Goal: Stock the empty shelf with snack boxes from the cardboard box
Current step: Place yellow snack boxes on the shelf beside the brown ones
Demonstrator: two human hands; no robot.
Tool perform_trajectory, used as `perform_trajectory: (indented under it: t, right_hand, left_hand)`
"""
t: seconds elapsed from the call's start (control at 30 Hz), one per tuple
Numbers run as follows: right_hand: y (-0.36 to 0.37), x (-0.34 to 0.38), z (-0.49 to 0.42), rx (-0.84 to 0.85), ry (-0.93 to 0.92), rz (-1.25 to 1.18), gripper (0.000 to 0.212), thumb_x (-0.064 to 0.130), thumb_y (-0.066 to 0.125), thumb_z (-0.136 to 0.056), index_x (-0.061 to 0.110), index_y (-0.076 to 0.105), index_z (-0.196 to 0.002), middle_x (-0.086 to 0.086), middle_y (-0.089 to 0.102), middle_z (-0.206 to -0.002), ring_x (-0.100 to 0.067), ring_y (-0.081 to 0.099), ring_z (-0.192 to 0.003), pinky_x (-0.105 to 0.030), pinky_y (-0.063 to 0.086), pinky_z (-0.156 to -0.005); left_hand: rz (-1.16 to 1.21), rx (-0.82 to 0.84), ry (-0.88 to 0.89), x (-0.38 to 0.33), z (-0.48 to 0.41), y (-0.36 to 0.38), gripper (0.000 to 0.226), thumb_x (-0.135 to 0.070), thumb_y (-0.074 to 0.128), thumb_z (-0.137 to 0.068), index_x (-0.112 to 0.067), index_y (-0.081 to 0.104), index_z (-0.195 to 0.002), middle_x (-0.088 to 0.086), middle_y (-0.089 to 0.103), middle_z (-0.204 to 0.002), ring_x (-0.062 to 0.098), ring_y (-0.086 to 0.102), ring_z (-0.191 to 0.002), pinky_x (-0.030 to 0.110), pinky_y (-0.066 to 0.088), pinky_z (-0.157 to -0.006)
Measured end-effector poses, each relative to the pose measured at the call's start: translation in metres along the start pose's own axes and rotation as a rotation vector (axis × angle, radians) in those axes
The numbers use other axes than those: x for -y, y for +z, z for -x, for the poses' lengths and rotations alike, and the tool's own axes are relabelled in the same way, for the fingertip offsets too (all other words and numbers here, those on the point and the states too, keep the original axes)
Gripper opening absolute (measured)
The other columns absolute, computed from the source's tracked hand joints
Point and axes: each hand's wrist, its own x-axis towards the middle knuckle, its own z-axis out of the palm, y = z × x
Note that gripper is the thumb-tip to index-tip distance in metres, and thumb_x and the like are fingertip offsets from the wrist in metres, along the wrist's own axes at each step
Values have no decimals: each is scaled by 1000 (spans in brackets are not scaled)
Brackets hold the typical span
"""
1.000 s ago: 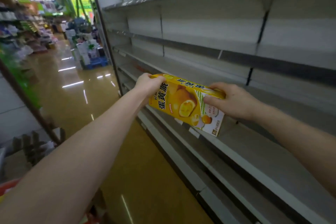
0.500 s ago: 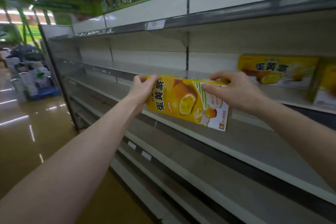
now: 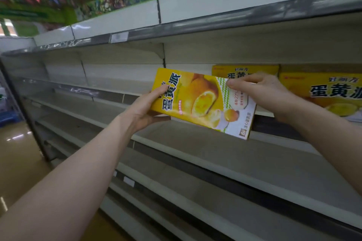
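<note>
Here we see the yellow egg-yolk pie box [image 3: 201, 101] held up in front of the shelving, printed face toward us, tilted so its right end sits lower. The open room lies to the left. There the shelf tier [image 3: 109, 96] that carries stock runs on as plain grey board toward the aisle end, roofed by the upper shelf lip [image 3: 195, 29] with its price label [image 3: 119, 37]. Below, the lower shelf [image 3: 195, 139] juts out further, and the held box's bottom right corner hangs above it. To the right the tier is taken: the first stocked box [image 3: 244, 72] stands just behind the held one, and the second stocked box [image 3: 323, 92] stands beside it.

The left hand [image 3: 145, 107] grips the held box's left end, thumb on the front face and palm under the lower corner. The right hand [image 3: 262, 92] pinches the upper right edge, thumb on the front and fingers curled over the top.

We cannot see the left fingers behind the held box, nor tell whether it touches the tier's front edge. The first stocked box is mostly hidden by the right hand and the held box, and the second is cut off by the frame's right edge. The small print is blurred.
</note>
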Motion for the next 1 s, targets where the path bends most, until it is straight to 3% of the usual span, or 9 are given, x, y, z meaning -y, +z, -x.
perform_trajectory:
  t: [0.1,0.23,0.33,0.43,0.57,0.67,0.77,0.9,1.0]
  right_hand:
    - [-6,-4,-2,47,58,7,28,47,64,-85,23,69,-98,4,75,-82,-9,70,-79,-22,44,-72]
    - [-12,-7,-7,80,147,-89,21,41,57,-93,23,66,-98,-2,75,-91,-18,69,-88,-38,50,-88]
    - [-19,-6,-13,-5,119,-288,22,24,42,-100,20,63,-102,-10,70,-104,-24,64,-96,-43,50,-90]
    - [-27,-7,-16,33,17,-425,46,-4,28,-92,19,60,-115,-7,65,-119,-22,62,-106,-35,51,-87]
    - [-29,-21,-20,95,-194,-2,76,-18,42,-86,32,33,-142,9,55,-131,-6,55,-117,-15,51,-78]
    - [-28,-36,-29,-1,-282,394,98,4,69,-82,37,7,-150,8,24,-154,-11,30,-141,-34,38,-110]
    - [-27,-43,-34,-43,-357,642,107,31,78,-75,43,2,-148,17,-1,-157,-3,14,-143,-31,28,-115]
    - [-23,-39,-40,-97,-348,618,82,38,79,-71,39,32,-138,11,20,-150,2,27,-136,-19,33,-104]
    - [-20,-28,-44,-50,-202,309,49,20,72,-83,34,48,-124,19,56,-119,16,55,-103,-2,42,-81]
  left_hand:
    - [49,4,29,0,-12,10,47,-45,67,-80,-16,63,-118,6,73,-97,21,70,-85,44,58,-80]
    - [50,2,42,-5,-34,18,43,-46,60,-91,-14,62,-119,8,73,-94,24,70,-79,50,59,-70]
    - [66,-36,-13,-12,-48,23,32,-46,56,-94,-16,63,-104,2,74,-76,21,69,-74,51,57,-76]
    - [126,-58,-151,-22,-61,28,30,-44,59,-92,-14,61,-90,5,71,-70,24,64,-76,50,55,-73]
    - [76,-13,-229,-33,-82,29,28,-44,64,-89,-16,59,-90,9,65,-89,25,62,-80,45,58,-54]
    - [-7,16,-268,-38,-96,28,26,-41,63,-91,-16,57,-92,10,62,-89,27,61,-78,44,55,-41]
    - [-81,61,-330,-40,-110,27,28,-43,61,-91,-16,57,-96,13,63,-91,29,62,-79,47,55,-43]
    - [-88,209,-321,-39,-130,17,38,-55,50,-92,-19,60,-95,11,66,-88,28,64,-75,39,57,-63]
    - [-175,308,-251,-41,-139,9,53,-72,46,-84,-21,58,-84,9,59,-83,19,53,-51,30,51,-58]
